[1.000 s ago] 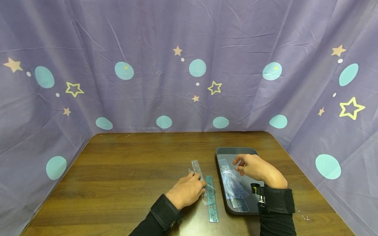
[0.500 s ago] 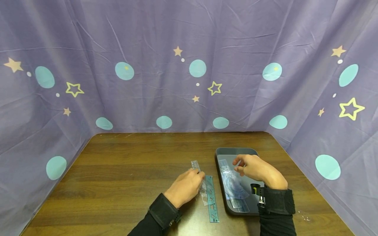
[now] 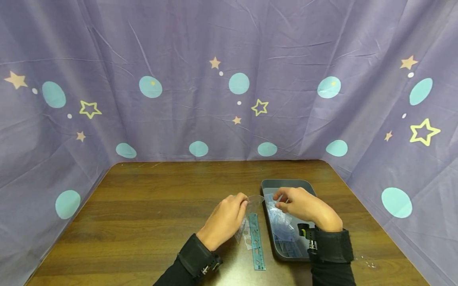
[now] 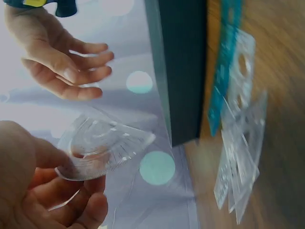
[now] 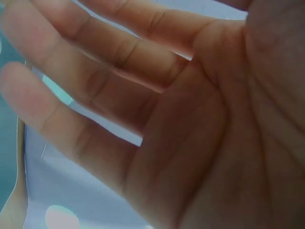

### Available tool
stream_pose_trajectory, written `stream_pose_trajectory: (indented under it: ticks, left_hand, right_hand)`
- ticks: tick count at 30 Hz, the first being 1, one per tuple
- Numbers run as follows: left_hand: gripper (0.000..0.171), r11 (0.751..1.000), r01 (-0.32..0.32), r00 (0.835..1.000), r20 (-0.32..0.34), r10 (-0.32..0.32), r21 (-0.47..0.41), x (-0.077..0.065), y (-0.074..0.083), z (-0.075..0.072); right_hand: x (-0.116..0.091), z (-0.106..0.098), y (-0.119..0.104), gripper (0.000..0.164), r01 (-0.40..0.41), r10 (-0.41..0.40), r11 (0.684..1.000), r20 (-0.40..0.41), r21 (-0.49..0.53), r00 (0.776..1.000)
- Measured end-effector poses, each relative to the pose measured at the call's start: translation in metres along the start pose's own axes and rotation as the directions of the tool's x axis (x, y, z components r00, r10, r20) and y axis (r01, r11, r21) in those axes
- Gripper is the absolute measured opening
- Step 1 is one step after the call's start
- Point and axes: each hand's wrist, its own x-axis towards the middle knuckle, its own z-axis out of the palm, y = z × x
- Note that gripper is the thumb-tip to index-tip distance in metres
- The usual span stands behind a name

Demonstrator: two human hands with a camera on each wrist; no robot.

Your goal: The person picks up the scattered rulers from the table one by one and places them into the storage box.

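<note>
My left hand (image 3: 226, 218) pinches a clear half-round protractor (image 4: 107, 150) by one end, lifted off the table beside the tray. Its curved edge shows faintly in the head view. Over the grey tray (image 3: 286, 183) hovers my right hand (image 3: 307, 205), fingers loosely bent and nothing in its palm in the right wrist view. Below my left hand lie a teal stencil ruler (image 3: 256, 242), a clear stencil ruler (image 3: 247, 237) and clear set squares (image 4: 242, 160), overlapping. How many set squares there are, I cannot tell.
Inside the tray lie several transparent drawing tools (image 3: 280, 224), partly covered by my right hand. The wooden table (image 3: 161, 214) reaches back to a purple curtain (image 3: 171, 79) with stars and dots. Small white specks (image 3: 370, 264) lie right of the tray.
My left hand has risen from the pile of clear tools, bringing up the protractor towards the tray. My right hand has shifted slightly left over the tray.
</note>
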Motion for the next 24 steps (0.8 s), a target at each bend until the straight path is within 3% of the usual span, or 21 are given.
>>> stream_pose_trajectory:
  ticks: [4, 8, 14, 18, 24]
  left_hand:
    - [0.010, 0.983, 0.046, 0.997, -0.049, -0.055, -0.180, 0.003, 0.003, -0.003]
    - [0.007, 0.950, 0.076, 0.992, -0.071, -0.102, -0.302, 0.006, 0.005, -0.005]
    - [0.012, 0.863, 0.115, 0.985, -0.055, -0.163, -0.492, 0.008, 0.008, -0.007]
    - [0.014, 0.819, 0.107, 0.986, -0.049, -0.162, -0.564, 0.007, 0.009, -0.009]
    - [0.015, 0.791, 0.106, 0.987, -0.036, -0.159, -0.603, 0.008, 0.011, -0.011]
  right_hand:
    - [0.000, 0.001, -0.007, 0.023, 0.050, -0.050, 0.999, -0.015, -0.006, 0.999]
    - [0.001, 0.002, -0.013, 0.022, 0.121, -0.121, 0.993, -0.065, -0.018, 0.990]
    - [0.004, 0.005, -0.022, 0.025, 0.197, -0.194, 0.980, -0.131, 0.011, 0.972]
    - [0.005, 0.007, -0.027, 0.024, 0.249, -0.241, 0.968, -0.185, 0.019, 0.953]
    - [0.008, 0.009, -0.032, 0.018, 0.314, -0.297, 0.949, -0.228, 0.037, 0.927]
